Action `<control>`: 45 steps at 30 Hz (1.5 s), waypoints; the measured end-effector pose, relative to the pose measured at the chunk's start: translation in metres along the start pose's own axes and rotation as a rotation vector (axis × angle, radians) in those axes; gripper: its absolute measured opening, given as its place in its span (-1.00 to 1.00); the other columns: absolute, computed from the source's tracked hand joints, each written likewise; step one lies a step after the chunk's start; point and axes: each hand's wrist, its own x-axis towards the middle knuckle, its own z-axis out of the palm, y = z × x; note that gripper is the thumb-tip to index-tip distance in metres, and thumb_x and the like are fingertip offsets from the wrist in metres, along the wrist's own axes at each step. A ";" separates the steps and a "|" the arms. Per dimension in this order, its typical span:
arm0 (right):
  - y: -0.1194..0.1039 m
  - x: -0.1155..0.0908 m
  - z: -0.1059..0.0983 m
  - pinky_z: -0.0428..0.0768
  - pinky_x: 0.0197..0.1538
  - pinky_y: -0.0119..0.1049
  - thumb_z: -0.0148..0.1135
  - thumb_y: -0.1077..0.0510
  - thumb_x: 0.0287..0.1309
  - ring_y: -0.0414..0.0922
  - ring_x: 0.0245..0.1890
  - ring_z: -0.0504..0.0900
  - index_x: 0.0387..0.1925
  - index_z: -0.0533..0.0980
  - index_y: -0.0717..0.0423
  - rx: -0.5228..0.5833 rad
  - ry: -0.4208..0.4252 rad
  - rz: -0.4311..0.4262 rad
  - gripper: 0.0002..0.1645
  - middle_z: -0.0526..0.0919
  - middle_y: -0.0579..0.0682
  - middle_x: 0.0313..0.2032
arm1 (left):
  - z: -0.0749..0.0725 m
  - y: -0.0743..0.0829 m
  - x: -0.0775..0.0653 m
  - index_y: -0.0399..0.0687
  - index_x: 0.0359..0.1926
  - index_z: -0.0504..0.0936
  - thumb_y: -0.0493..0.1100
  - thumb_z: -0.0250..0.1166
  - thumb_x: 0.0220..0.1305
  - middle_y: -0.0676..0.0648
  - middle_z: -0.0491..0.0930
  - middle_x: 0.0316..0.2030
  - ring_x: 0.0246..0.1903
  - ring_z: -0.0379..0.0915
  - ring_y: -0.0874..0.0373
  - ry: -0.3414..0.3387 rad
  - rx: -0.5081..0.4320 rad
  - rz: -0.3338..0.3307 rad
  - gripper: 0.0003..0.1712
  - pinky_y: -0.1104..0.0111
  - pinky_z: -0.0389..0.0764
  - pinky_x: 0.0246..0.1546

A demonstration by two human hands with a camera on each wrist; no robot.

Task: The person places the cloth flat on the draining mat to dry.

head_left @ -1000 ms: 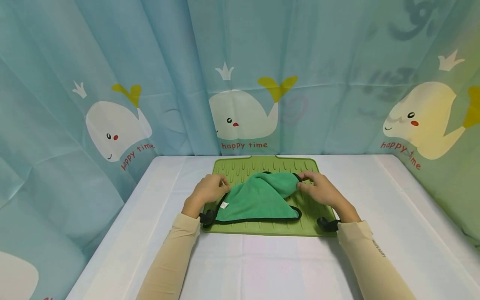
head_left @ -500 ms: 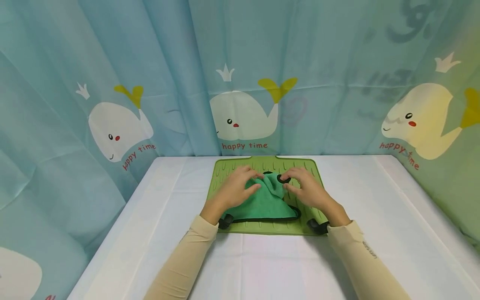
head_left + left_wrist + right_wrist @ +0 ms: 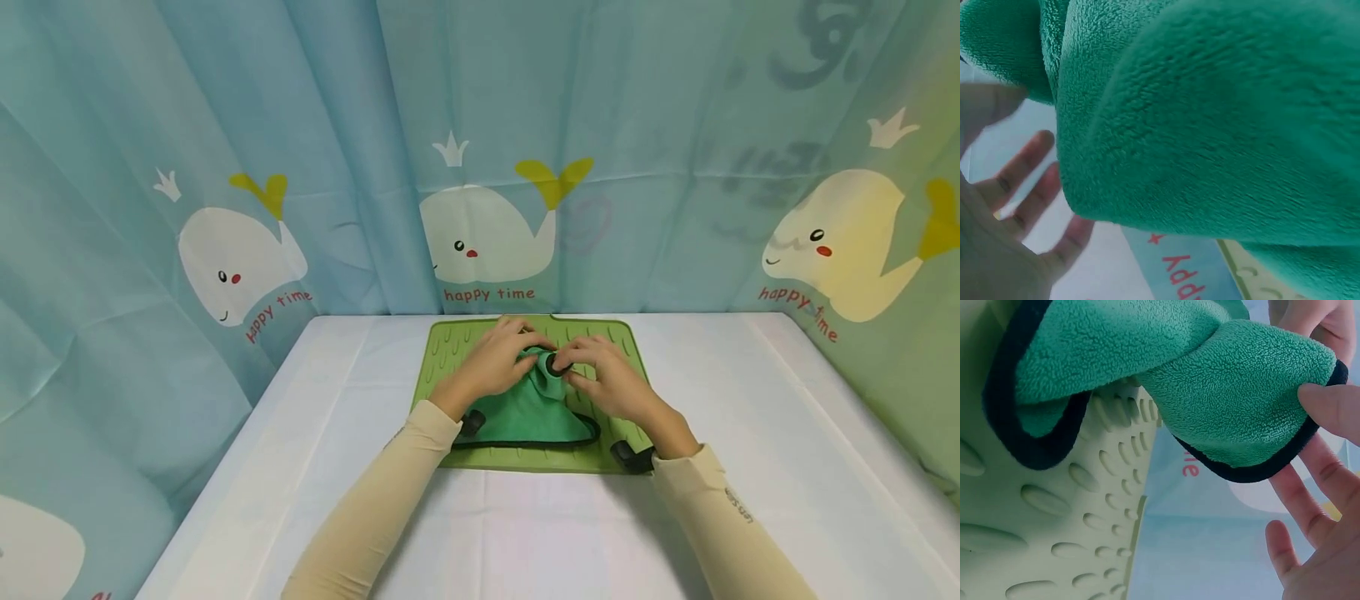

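Right hand point(image 3: 609, 379) pinches a black-trimmed corner of the green cloth point(image 3: 517, 421) between thumb and fingers, thumb on top, other fingers spread. Left hand point(image 3: 491, 362) is partly open, fingers relaxed and apart beside the cloth's folded upper part; can't tell if the fingertips touch it. Fingertips of both hands sit close together, only a narrow gap between. Cloth is bunched near the hands, flatter toward the front; its front edge lies just inside the front rim of the ribbed green mat point(image 3: 450, 342), left end hidden by the left wrist. Mat surface shows to the cloth's right and behind. White table point(image 3: 315, 433) stretches wide on both sides; mat's back edge sits near the whale-print curtain point(image 3: 637, 108).
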 end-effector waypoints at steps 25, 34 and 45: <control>0.021 -0.007 0.001 0.08 0.43 0.39 0.34 0.16 0.33 0.15 0.03 0.55 -0.21 0.63 0.07 -0.032 -0.006 0.221 -0.94 0.68 0.11 -0.06 | -0.013 -0.011 0.005 0.12 0.04 0.72 -0.06 0.28 0.44 0.03 0.68 0.06 0.03 0.52 0.03 0.163 0.130 0.000 -0.77 0.06 0.54 0.04; 0.026 -0.011 -0.005 0.47 0.20 0.26 0.28 0.09 0.40 0.24 0.20 0.53 0.02 0.62 0.15 0.058 0.013 0.316 -0.72 0.65 0.20 0.07 | -0.019 -0.023 0.001 0.02 -0.27 0.43 -0.15 0.18 0.41 -0.01 0.55 -0.30 -0.40 0.23 0.12 0.122 -0.029 -0.020 -0.91 0.25 0.25 -0.28; 0.030 -0.011 -0.012 0.55 -0.04 -0.02 0.26 0.14 0.41 0.05 -0.10 0.65 -0.03 0.62 0.10 0.091 0.113 0.316 -0.82 0.70 0.06 -0.18 | -0.024 -0.031 -0.001 0.01 -0.36 0.30 -0.18 0.25 0.32 0.03 0.25 -0.43 -0.37 0.10 0.10 0.048 -0.044 -0.019 -0.75 0.17 0.17 -0.14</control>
